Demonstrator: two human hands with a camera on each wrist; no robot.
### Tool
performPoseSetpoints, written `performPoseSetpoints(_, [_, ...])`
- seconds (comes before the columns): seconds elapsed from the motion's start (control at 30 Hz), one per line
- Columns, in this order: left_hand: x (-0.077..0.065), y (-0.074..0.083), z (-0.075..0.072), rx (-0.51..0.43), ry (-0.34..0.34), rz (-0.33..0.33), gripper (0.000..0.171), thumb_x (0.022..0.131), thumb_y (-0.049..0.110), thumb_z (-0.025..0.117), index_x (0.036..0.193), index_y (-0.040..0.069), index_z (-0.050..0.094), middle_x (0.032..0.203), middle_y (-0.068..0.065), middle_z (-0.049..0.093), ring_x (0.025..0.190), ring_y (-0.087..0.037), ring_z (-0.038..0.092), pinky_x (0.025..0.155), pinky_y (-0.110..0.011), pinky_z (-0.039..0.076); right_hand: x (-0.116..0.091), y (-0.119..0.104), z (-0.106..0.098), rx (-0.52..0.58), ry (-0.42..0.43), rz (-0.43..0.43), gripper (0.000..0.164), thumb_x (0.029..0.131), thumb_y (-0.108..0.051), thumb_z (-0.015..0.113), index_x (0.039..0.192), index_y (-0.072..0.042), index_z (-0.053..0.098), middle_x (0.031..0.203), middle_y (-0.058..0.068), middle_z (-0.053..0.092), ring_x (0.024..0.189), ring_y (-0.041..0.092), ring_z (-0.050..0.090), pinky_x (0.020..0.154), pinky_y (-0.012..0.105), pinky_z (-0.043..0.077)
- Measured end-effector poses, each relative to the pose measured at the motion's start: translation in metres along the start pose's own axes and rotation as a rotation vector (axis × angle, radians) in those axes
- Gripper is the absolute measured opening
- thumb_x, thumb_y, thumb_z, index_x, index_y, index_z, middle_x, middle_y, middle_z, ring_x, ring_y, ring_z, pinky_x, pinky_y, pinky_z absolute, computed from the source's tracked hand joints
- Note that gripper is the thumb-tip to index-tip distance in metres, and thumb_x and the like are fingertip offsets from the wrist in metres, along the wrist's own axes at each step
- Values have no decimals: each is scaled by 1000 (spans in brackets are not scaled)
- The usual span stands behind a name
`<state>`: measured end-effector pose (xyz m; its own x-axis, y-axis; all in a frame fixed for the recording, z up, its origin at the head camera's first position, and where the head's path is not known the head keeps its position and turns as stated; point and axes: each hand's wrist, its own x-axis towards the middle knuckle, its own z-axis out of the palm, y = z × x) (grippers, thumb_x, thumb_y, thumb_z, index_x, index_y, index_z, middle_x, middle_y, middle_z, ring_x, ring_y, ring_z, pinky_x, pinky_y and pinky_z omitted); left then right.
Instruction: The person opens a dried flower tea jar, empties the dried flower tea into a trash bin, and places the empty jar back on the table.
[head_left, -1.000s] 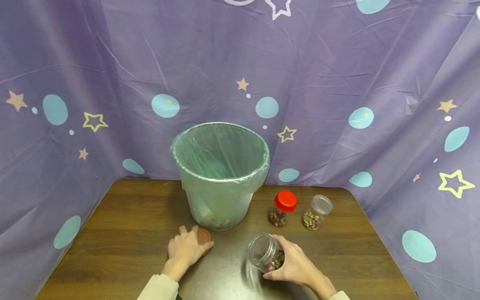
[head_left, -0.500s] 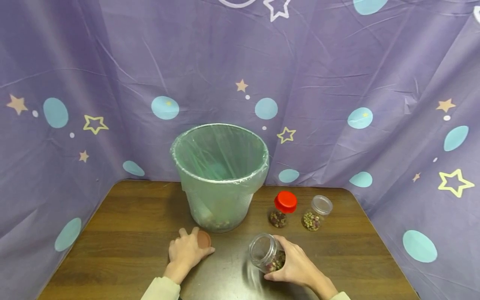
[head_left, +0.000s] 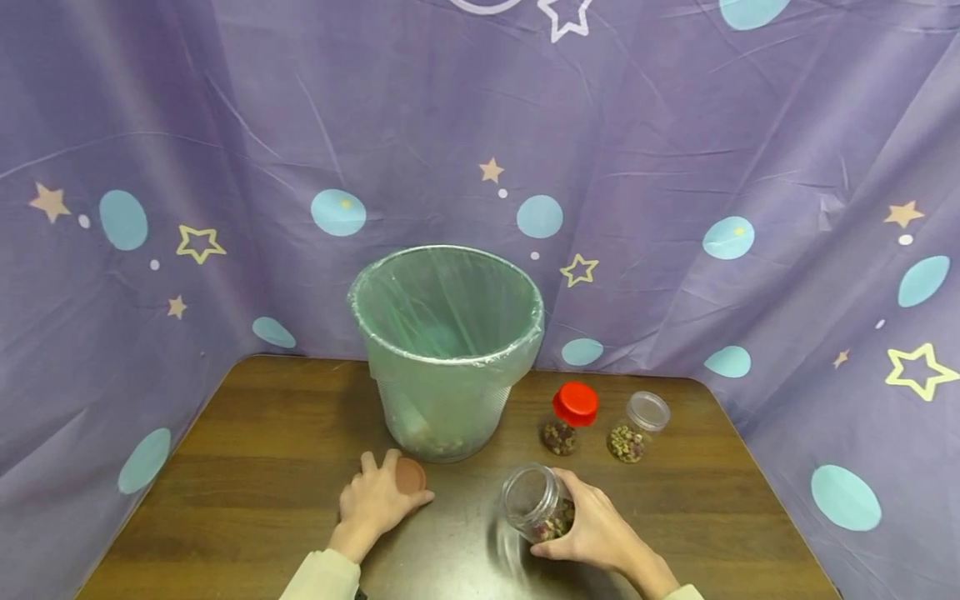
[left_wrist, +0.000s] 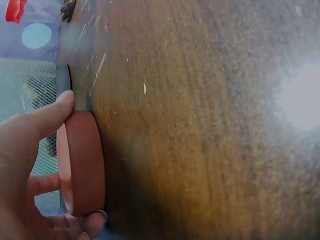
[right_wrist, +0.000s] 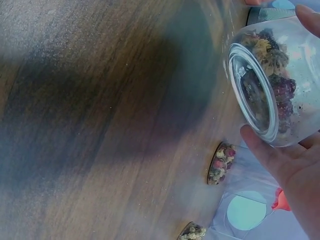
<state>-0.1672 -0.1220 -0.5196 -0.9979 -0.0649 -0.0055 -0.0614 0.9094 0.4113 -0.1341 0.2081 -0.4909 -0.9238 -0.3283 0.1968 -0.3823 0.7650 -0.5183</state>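
My left hand (head_left: 377,500) holds a round reddish-brown lid (head_left: 410,476) low at the table, in front of the bin. In the left wrist view the thumb touches one end of the lid (left_wrist: 87,162) and fingertips curl at the other. My right hand (head_left: 596,527) grips a clear jar (head_left: 536,504), uncapped and tilted with its mouth toward the left. Dried flower buds (head_left: 555,523) lie in its lower side. In the right wrist view the jar's round base (right_wrist: 254,95) faces the camera, with thumb and fingers on opposite sides of the glass.
A mesh bin (head_left: 442,408) with a green plastic liner stands at the back middle; small bits show low inside. To its right are a red-lidded jar (head_left: 575,406) and a clear-lidded jar (head_left: 630,440), both with dried flowers. A purple patterned curtain (head_left: 420,125) surrounds the wooden table (head_left: 247,467).
The head view has shifted very slightly. Both hands keep their hold on the lid and the tilted jar, with no clear movement.
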Motion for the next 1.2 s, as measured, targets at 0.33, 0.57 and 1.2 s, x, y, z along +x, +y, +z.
performPoseSetpoints(0.33, [-2, -5, 5, -73, 2, -28, 101, 64, 70, 77, 139, 10, 48, 116, -25, 46, 86, -43, 63, 59, -48, 48, 2, 2, -3, 48, 10, 12, 93, 53, -52, 92, 130, -14, 55, 108, -1, 72, 95, 12, 66, 80, 29, 54])
performPoseSetpoints(0.57, [-1, -4, -2, -173, -71, -86, 105, 73, 75, 66, 142, -1, 43, 128, -31, 42, 103, -53, 57, 74, -65, 50, 3, 5, -6, 30, 15, 48, 95, 52, -53, 91, 131, -16, 54, 108, -3, 71, 96, 14, 66, 79, 29, 53])
performPoseSetpoints(1.2, [10, -19, -29, -302, -42, -81, 79, 93, 65, 48, 135, -2, 49, 129, -32, 49, 110, -52, 57, 85, -65, 48, 12, 6, -23, 59, 7, 109, 98, 52, -50, 92, 134, -14, 53, 112, 2, 71, 99, 16, 66, 83, 36, 54])
